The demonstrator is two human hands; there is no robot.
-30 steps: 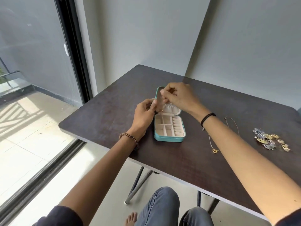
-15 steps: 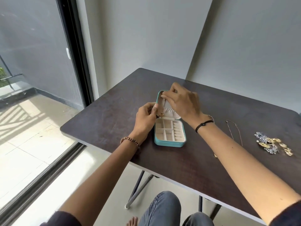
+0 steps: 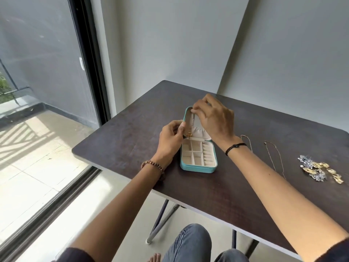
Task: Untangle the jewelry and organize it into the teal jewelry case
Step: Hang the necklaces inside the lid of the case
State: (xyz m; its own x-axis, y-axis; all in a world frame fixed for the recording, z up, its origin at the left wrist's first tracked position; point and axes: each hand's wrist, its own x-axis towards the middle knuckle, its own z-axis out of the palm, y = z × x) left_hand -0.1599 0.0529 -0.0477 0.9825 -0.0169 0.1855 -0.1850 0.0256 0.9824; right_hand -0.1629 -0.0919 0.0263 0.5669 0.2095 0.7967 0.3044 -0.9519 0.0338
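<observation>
Fingertips (image 3: 194,110) pinched at rounded teal case (image 3: 198,168) lid's cream lining.

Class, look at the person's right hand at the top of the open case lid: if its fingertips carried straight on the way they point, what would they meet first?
Probably the cream lining of the teal jewelry case lid; the right hand fingertips already sit there, though depth is unclear.

Brown beaded bracelet (image 3: 153,168) on left wrist, centre of frame. Thin black cord bracelet (image 3: 235,148) on right wrist. Dark sleeves (image 3: 75,255) at lower corners, forearms bare. Blue-grey jeans (image 3: 188,242) at bottom centre. Bare foot (image 3: 155,258) at bottom edge.
</observation>
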